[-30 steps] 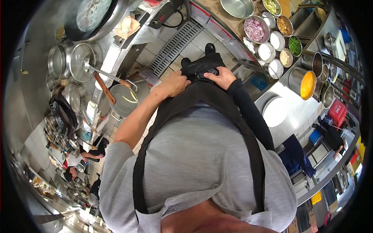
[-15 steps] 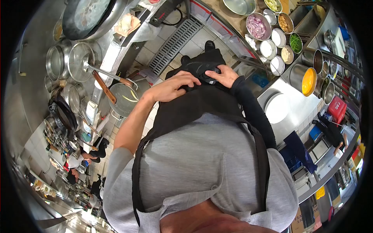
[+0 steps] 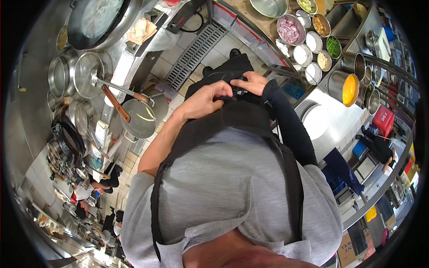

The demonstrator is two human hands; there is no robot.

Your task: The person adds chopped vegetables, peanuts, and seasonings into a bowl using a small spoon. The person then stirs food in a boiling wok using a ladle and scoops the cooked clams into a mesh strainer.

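The left hand [image 3: 204, 101] has drawn closer to the right hand [image 3: 254, 83], which holds a black device [image 3: 240, 91] at the apron [image 3: 228, 114], just right of the left's curled fingers; their grip and its long axis I cannot tell.

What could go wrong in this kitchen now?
Two things, maybe. A small dark thing is by the right hand, with the left hand close by; if it isn't held firmly, it could drop to the floor. Also, the strainer has a wooden handle poking past the counter edge, so an arm might bump it and knock it down.
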